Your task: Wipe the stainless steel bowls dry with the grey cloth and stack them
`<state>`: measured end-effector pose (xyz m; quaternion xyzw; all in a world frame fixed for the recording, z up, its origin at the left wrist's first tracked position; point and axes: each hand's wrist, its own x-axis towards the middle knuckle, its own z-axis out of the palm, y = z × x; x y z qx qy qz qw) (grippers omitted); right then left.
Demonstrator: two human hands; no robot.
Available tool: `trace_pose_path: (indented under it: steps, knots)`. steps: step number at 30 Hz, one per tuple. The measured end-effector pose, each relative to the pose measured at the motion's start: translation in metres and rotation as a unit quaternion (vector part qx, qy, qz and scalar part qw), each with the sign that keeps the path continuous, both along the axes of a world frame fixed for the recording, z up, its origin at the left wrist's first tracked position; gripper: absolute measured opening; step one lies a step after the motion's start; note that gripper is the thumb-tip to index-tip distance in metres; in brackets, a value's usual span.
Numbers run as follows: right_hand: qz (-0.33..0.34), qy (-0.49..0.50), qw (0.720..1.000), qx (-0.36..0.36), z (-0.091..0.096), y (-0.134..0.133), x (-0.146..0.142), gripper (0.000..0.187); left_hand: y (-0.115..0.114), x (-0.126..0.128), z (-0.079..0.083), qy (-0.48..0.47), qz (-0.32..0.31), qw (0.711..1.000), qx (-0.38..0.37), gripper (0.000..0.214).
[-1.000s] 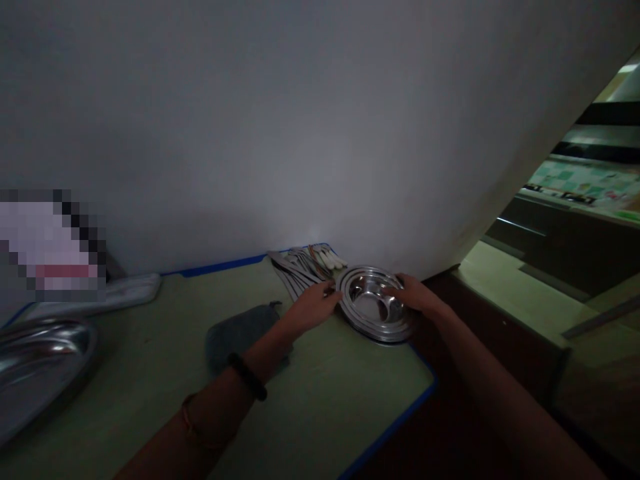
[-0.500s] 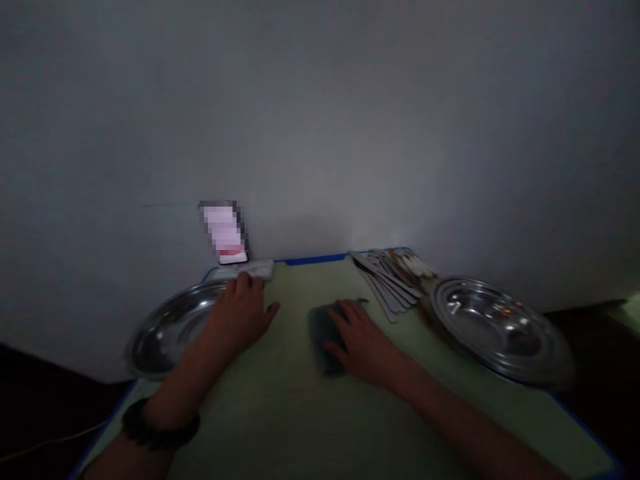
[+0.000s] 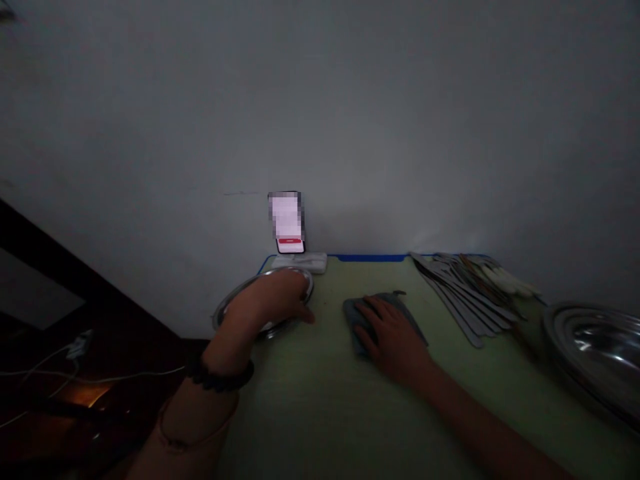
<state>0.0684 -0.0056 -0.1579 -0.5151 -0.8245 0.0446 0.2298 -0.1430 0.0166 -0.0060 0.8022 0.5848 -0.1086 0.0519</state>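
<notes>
My left hand (image 3: 283,297) reaches over the oval steel basin (image 3: 227,308) on the left side of the table. Its thumb points out to the right beyond the rim, while the other fingers bend down out of sight, so any hold they have is hidden. A dark beaded bracelet (image 3: 220,373) circles that wrist. My right hand (image 3: 393,333) lies flat, fingers spread, on a folded grey-blue cloth (image 3: 356,327) near the middle of the table.
Behind the left basin, a lit phone (image 3: 290,223) leans against the wall above a white block (image 3: 315,262). Several flat metal knives (image 3: 460,307) and other utensils (image 3: 505,280) fan out at the right. Beyond them stand stacked steel basins (image 3: 590,340). White cables (image 3: 125,379) hang at the left.
The view has swung left, so the table's things appear farther right. My left hand has bent down further over the basin. The right hand stays on the cloth, which shows more spread out.
</notes>
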Motion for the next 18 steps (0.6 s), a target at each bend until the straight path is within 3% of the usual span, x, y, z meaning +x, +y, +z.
trace_pose_path:
  steps: [5,10,13,16,18]
  knots:
    - [-0.005,0.03,1.0,0.006,0.002,0.003,0.001,0.047,-0.002,0.003,0.007,0.001,0.016,1.0,0.023,0.039]
    - [0.014,0.01,1.0,0.025,0.016,-0.009,0.0,0.058,-0.017,-0.005,0.025,0.042,0.078,0.989,0.122,0.037]
    - [0.036,-0.036,0.998,-0.02,0.021,-0.017,-0.003,0.043,-0.023,-0.008,0.033,0.015,0.113,0.977,0.179,0.042]
    - [0.021,0.002,0.997,-0.073,0.026,-0.01,0.002,0.026,-0.025,-0.005,0.035,-0.068,0.069,0.97,0.224,0.037]
    - [-0.035,0.128,0.985,-0.108,0.035,0.003,0.014,0.025,-0.027,0.002,0.034,-0.127,0.009,0.963,0.239,0.032]
